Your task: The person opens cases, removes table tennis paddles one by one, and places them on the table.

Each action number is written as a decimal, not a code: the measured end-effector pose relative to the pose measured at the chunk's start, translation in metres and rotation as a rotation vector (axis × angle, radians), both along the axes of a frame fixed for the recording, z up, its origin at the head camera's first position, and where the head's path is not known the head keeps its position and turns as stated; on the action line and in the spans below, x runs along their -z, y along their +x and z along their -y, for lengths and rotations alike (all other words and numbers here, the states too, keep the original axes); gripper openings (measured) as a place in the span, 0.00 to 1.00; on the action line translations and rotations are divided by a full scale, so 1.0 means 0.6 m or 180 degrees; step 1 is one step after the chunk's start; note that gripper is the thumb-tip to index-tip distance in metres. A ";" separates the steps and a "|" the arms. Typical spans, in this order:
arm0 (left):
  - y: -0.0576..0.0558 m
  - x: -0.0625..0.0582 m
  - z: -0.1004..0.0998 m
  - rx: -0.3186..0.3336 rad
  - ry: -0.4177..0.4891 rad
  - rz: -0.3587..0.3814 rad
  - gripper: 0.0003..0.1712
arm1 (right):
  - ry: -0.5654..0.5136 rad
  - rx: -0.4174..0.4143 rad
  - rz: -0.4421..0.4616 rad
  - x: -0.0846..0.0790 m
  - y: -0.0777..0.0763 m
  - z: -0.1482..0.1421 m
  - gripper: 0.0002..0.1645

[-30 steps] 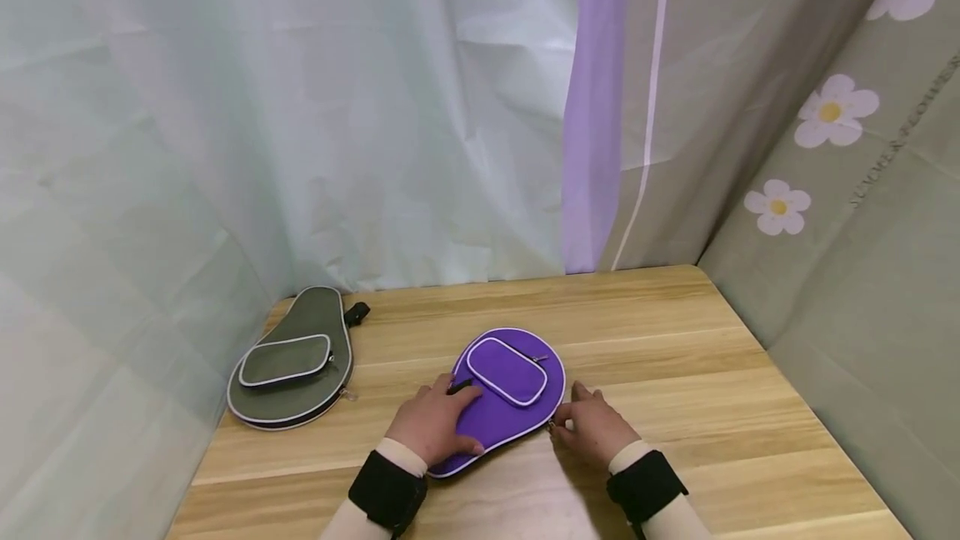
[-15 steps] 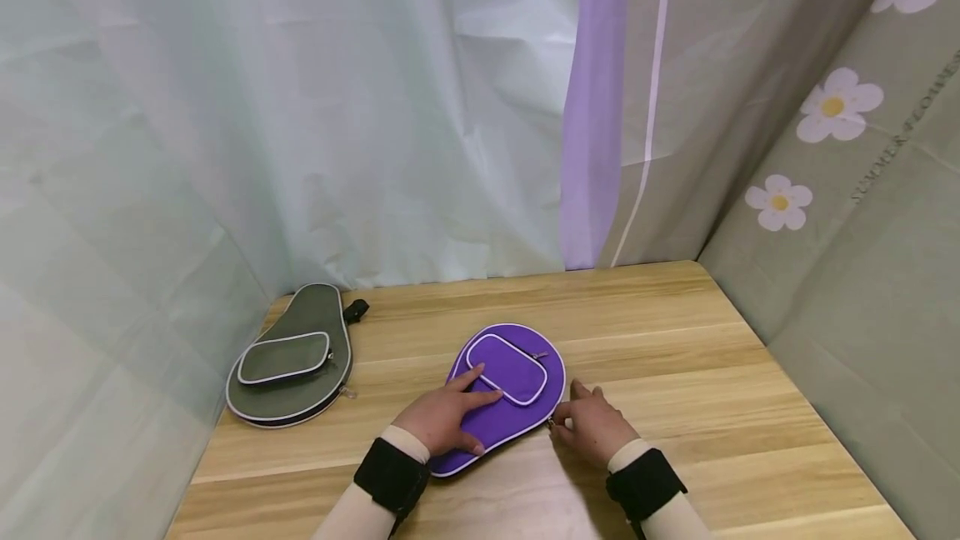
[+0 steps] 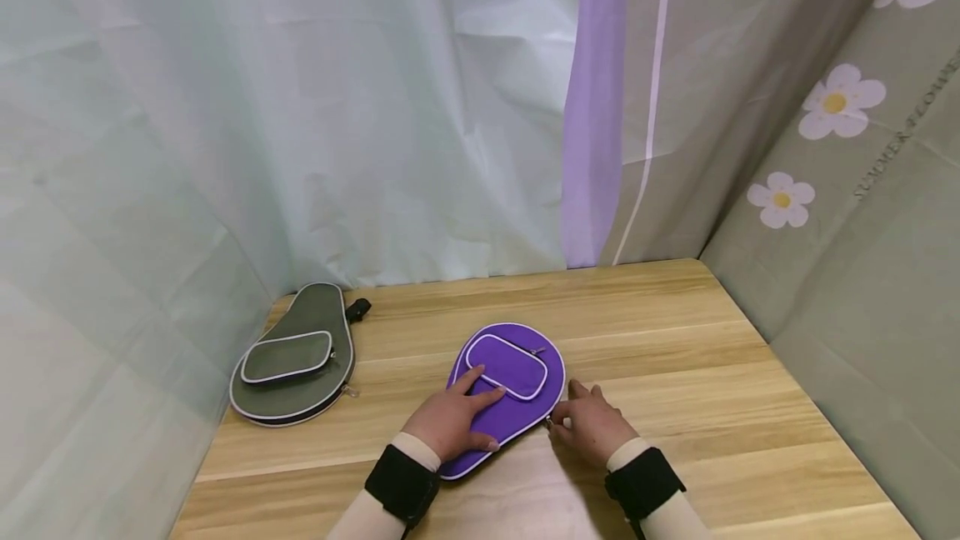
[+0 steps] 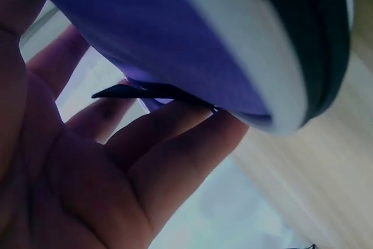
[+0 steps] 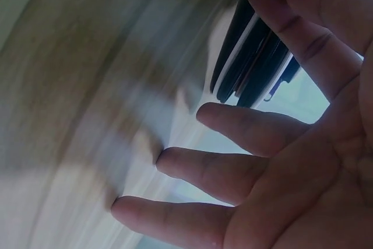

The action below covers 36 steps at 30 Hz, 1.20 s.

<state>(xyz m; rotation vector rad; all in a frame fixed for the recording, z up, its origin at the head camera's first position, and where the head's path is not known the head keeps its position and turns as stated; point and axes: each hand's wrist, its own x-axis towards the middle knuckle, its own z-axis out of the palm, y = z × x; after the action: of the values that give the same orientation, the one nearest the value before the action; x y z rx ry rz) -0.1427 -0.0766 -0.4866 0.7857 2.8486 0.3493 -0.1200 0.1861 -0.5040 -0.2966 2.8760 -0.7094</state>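
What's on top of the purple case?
On top of the purple case are a small white-edged pocket and the person's left hand. What lies right under that hand is covered, and the inside can't be seen.

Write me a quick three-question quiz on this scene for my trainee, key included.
1. What does the right hand pinch at the edge of the purple case?
2. True or false: the left hand rests on the purple case.
3. In the head view, where is the green case relative to the purple one? a) to its right b) to its left c) on top of it

Key: 1. The zipper pull. 2. True. 3. b.
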 end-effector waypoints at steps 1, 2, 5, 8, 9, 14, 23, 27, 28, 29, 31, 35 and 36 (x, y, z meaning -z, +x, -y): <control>0.002 0.000 -0.003 -0.0016 -0.0001 -0.0020 0.46 | 0.0000 0.0001 0.0007 0.000 0.000 0.001 0.08; 0.004 0.000 -0.005 -0.0037 -0.0001 -0.0039 0.47 | -0.0005 0.0004 0.0010 -0.001 0.001 0.001 0.08; 0.009 0.002 -0.012 -0.0082 -0.0029 -0.0154 0.47 | -0.0023 0.0001 0.0016 0.000 0.002 0.003 0.08; 0.014 0.004 -0.019 -0.0144 -0.0091 -0.0276 0.48 | -0.0054 -0.0009 0.0018 0.000 0.003 0.005 0.08; 0.015 0.005 -0.020 -0.0160 -0.0113 -0.0319 0.48 | -0.0062 -0.0016 0.0020 0.001 0.003 0.006 0.08; 0.021 0.007 -0.030 -0.0272 -0.0202 -0.0388 0.48 | -0.0075 -0.0061 0.0001 0.000 0.004 0.008 0.08; 0.027 0.007 -0.048 -0.0502 -0.0204 -0.0445 0.50 | -0.0037 -0.0128 -0.0028 0.004 -0.001 0.011 0.08; 0.031 0.008 -0.059 -0.0665 -0.0204 -0.0476 0.50 | -0.0052 -0.0194 -0.0057 0.007 -0.001 0.015 0.08; 0.033 0.008 -0.062 -0.0711 -0.0209 -0.0487 0.50 | -0.0056 -0.0217 -0.0064 0.008 0.000 0.016 0.08; 0.034 0.009 -0.065 -0.0757 -0.0217 -0.0494 0.50 | -0.0056 -0.0239 -0.0062 0.008 0.001 0.017 0.08; 0.035 0.010 -0.071 -0.0842 -0.0235 -0.0506 0.50 | -0.0065 -0.0277 -0.0068 0.008 0.003 0.020 0.08; 0.036 0.008 -0.070 -0.0842 -0.0130 -0.0423 0.52 | -0.0104 -0.0311 -0.0100 0.010 0.007 0.023 0.09; 0.035 0.005 -0.065 -0.0782 -0.0063 -0.0355 0.53 | -0.0123 -0.0319 -0.0104 0.011 0.008 0.023 0.09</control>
<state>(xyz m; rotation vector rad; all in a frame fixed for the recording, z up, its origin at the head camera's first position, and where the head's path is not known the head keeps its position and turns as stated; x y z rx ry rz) -0.1217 -0.0374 -0.4898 0.4649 3.0553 0.3170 -0.1153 0.1720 -0.5103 -0.4578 2.8569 -0.7493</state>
